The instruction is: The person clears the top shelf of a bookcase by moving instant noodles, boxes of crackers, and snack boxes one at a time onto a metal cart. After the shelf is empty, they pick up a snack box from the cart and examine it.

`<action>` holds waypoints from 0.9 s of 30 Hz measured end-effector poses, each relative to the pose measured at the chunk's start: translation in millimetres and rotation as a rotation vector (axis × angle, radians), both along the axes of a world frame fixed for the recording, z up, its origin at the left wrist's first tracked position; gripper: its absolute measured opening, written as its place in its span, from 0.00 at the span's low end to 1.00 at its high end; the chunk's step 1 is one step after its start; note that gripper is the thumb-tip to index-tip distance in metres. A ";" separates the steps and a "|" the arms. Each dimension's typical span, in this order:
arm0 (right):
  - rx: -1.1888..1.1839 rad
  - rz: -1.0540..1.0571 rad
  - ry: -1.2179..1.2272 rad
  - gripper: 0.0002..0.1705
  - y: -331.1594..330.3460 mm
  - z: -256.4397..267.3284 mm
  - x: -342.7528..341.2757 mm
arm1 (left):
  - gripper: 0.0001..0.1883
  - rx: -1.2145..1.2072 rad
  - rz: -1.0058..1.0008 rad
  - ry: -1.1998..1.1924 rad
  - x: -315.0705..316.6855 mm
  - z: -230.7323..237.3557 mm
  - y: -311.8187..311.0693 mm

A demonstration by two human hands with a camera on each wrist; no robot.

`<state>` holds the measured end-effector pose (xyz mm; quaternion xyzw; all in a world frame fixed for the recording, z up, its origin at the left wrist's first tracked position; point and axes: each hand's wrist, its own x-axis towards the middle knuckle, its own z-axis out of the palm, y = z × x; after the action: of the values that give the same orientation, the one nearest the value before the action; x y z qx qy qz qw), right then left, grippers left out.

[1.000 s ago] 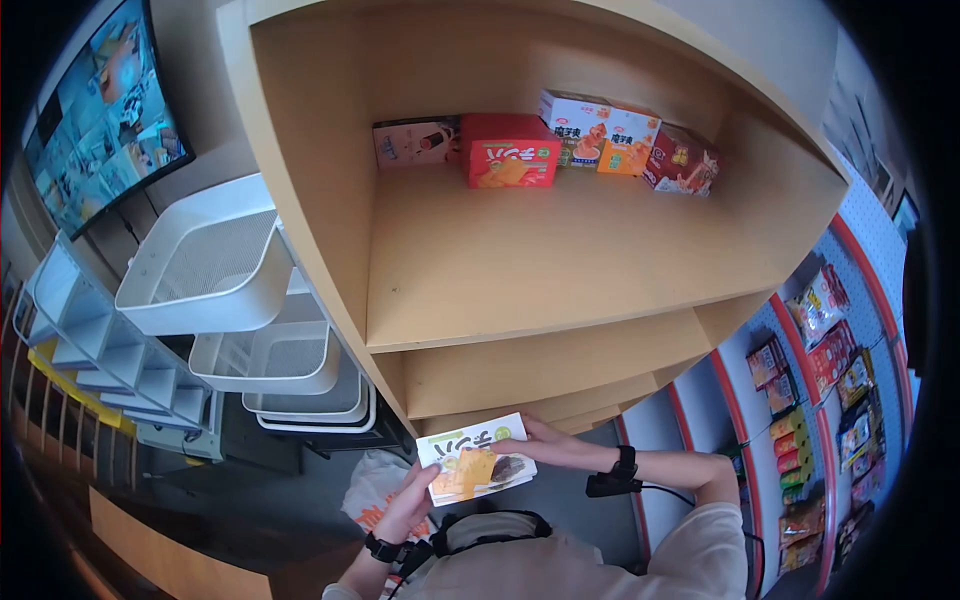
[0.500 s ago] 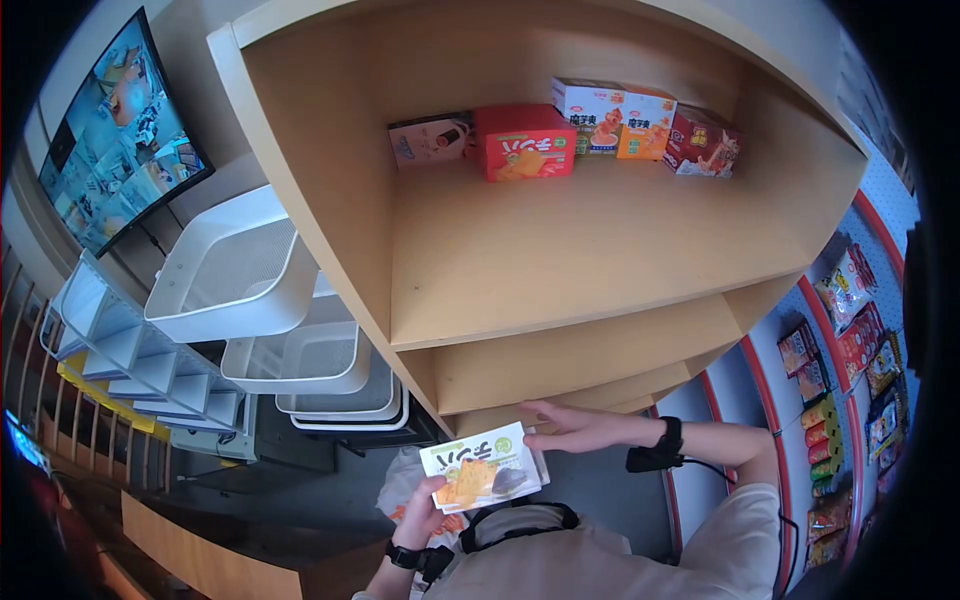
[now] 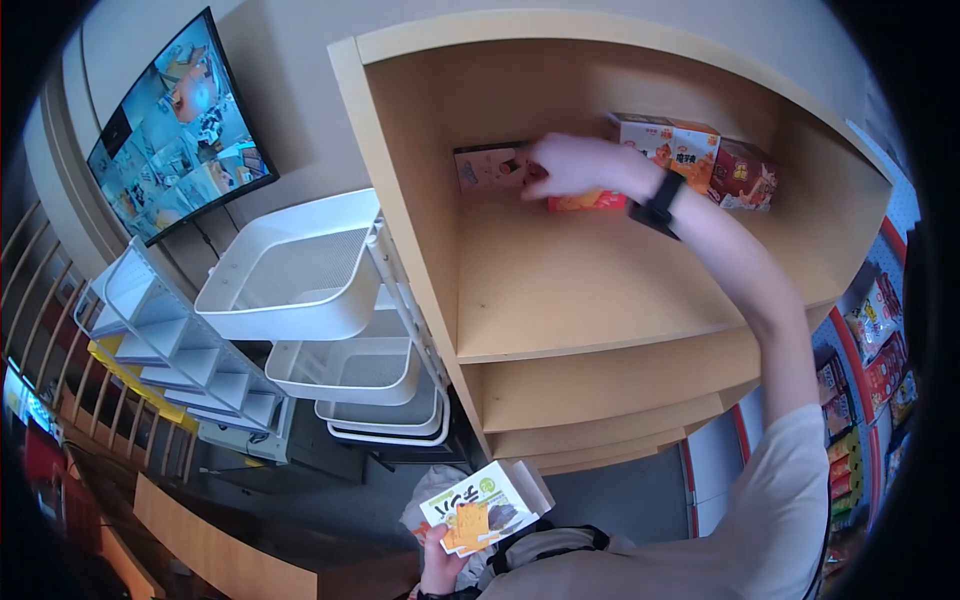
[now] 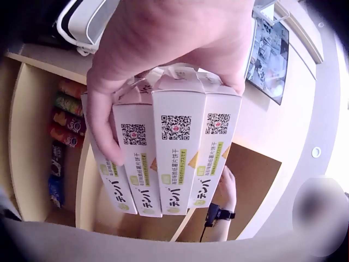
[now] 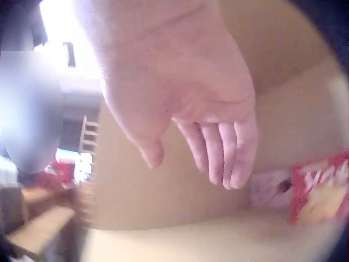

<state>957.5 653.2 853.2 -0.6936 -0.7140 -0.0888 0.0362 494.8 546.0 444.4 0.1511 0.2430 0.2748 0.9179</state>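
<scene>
Low in the head view, my left hand point(image 3: 440, 565) grips several white cracker boxes point(image 3: 472, 512) with Japanese lettering. The left wrist view shows these boxes point(image 4: 177, 155) side by side, thumb and fingers clasping both ends of the stack. Up in the top compartment, my right hand point(image 3: 580, 165) reaches in with nothing held. Its fingers point(image 5: 215, 155) hang loosely extended in the right wrist view. Near them are a flat pink box point(image 3: 485, 170) and a red cracker box point(image 3: 590, 202), the latter mostly hidden behind the hand in the head view.
Orange-and-white boxes point(image 3: 690, 150) and a dark red box point(image 3: 743, 175) stand at the back right of the wooden shelf point(image 3: 600, 280). White basket trays point(image 3: 290, 310) are to its left, a wall screen point(image 3: 185, 125) beyond. Snack packets point(image 3: 875, 320) hang on the right.
My right hand has left the white boxes and risen into the top compartment, before the red box. The left hand keeps the boxes low. The head view has shifted left.
</scene>
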 end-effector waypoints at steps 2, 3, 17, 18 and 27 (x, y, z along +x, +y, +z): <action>0.133 -0.098 -0.013 0.27 40.5 -0.3 24.1 | 0.35 -0.062 0.063 -0.060 -12.4 8.2 -7.9; 0.146 -0.090 -0.014 0.27 63.8 -5.8 39.2 | 0.31 -0.065 0.028 -0.160 -27.9 -5.3 -13.3; 0.278 -0.262 -0.058 0.39 140.2 -61.1 87.9 | 0.31 -0.143 0.557 0.347 -64.9 37.1 -79.8; 0.279 -0.318 -0.089 0.38 137.0 -60.1 83.9 | 0.31 -0.180 0.610 0.367 -61.9 44.4 -81.6; 0.296 -0.206 -0.008 0.35 125.2 -48.9 106.4 | 0.32 -0.196 0.547 0.357 -59.7 37.4 -78.8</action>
<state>1063.9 778.4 804.3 -0.7499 -0.6184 -0.1986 0.1257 435.1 467.2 481.8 0.0370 0.4567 0.4555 0.7633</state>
